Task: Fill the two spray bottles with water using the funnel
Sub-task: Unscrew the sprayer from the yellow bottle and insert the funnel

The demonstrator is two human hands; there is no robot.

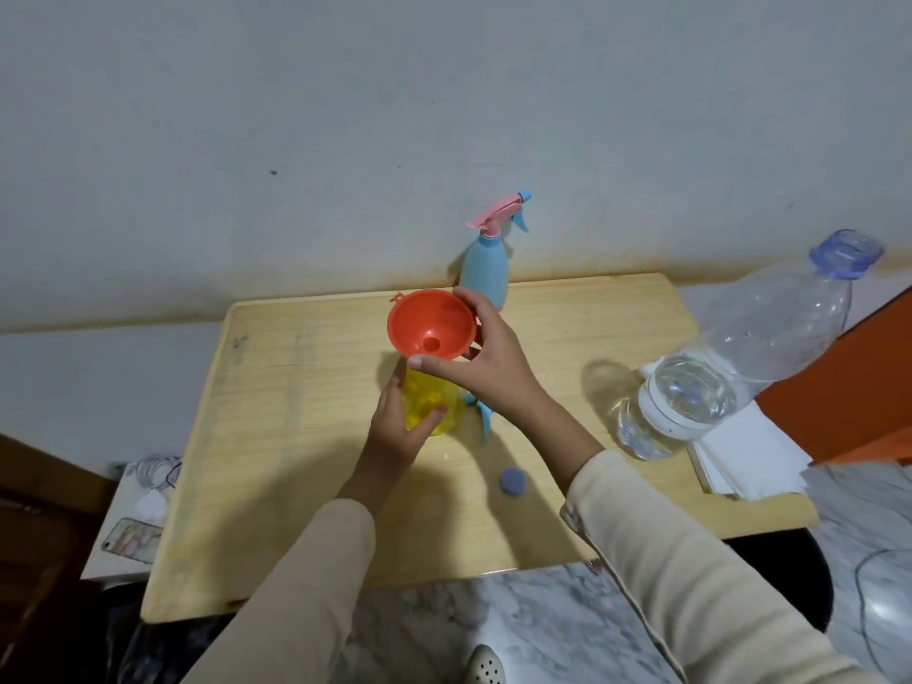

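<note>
A yellow spray bottle (437, 407) stands near the middle of the wooden table (296, 436), and my left hand (395, 427) grips its body. My right hand (486, 357) holds the rim of an orange funnel (429, 328) just above that bottle; the bottle's neck is hidden behind the funnel. A blue spray bottle (485, 271) with a pink trigger head stands upright at the table's far edge. A loose blue spray head (483, 417) lies right of the yellow bottle. A large clear water bottle (730, 367), uncapped and partly full, stands at the right.
A small blue cap (513, 481) lies on the table near the front. White papers (750, 461) sit under the big bottle at the right edge. A phone (131, 533) lies on a low surface to the left. The wall runs close behind the table.
</note>
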